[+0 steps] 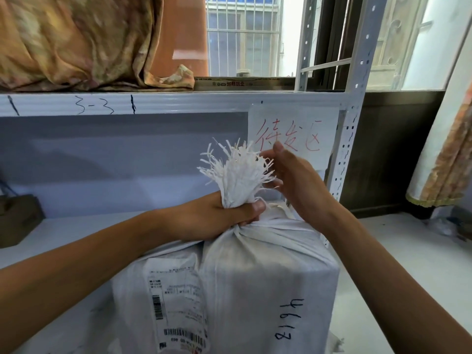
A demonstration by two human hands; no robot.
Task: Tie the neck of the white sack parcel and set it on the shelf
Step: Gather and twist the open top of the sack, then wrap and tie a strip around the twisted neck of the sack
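Observation:
A white woven sack parcel [268, 290] stands box-shaped at the bottom middle, with a shipping label [176, 300] on its front and black handwritten numbers on its right side. Its neck is gathered into a bunch, and the frayed white ends [237, 172] fan out above. My left hand [217, 218] is clenched around the gathered neck from the left. My right hand [293, 180] is just right of the frayed ends, fingers apart, fingertips touching the strands. The white metal shelf [76, 226] lies behind the parcel.
The shelf beam [153, 104] above carries the marking "3-3", and a paper sign [293, 136] with red writing hangs from it. A patterned cloth bundle [76, 42] lies on the upper level. A dark bag [18, 218] sits at the shelf's left. The perforated upright [350, 123] stands to the right.

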